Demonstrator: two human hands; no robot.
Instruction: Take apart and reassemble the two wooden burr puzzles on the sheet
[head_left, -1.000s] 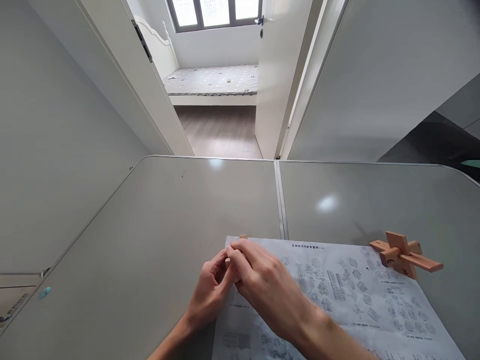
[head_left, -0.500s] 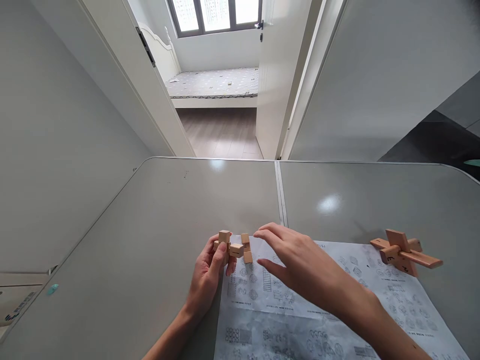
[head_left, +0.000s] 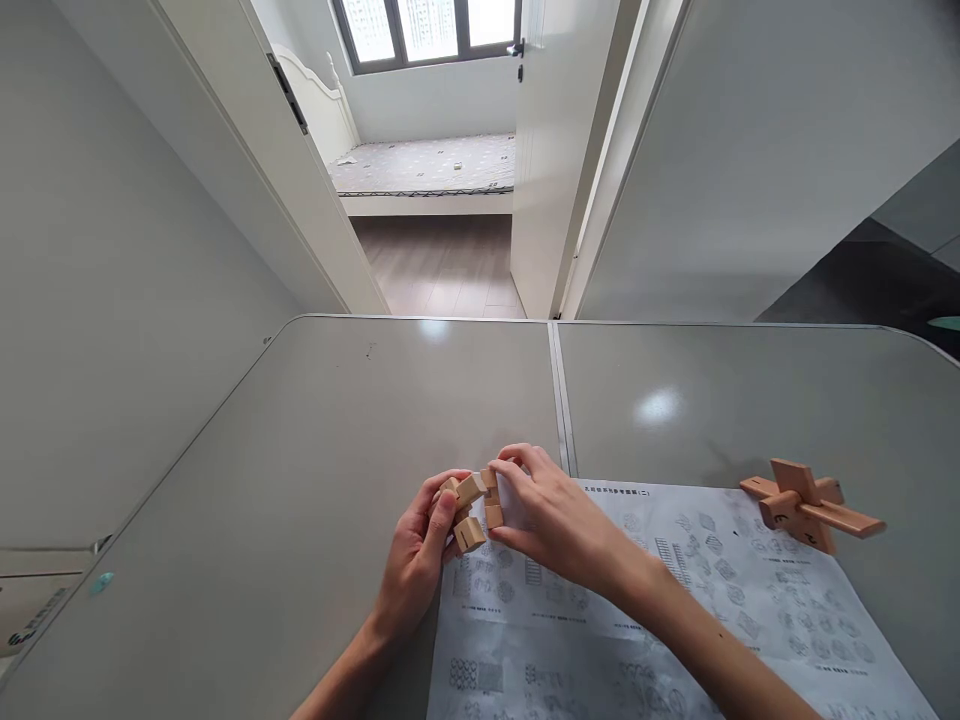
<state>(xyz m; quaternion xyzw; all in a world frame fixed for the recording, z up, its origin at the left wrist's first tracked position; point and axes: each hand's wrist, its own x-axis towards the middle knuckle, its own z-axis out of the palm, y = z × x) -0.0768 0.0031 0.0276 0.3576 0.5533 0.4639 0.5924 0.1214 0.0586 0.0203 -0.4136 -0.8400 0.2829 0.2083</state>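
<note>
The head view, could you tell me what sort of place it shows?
Probably a home: a grey table stands before an open door to a bedroom with a bed under a window.

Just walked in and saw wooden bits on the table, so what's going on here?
A person at a grey table holds a small chain of wooden cube blocks between both hands: the left hand grips it from below, the right hand pinches its right end. Under the hands lies a printed diagram sheet. A wooden cross-shaped puzzle sits untouched on the sheet's far right corner.
</note>
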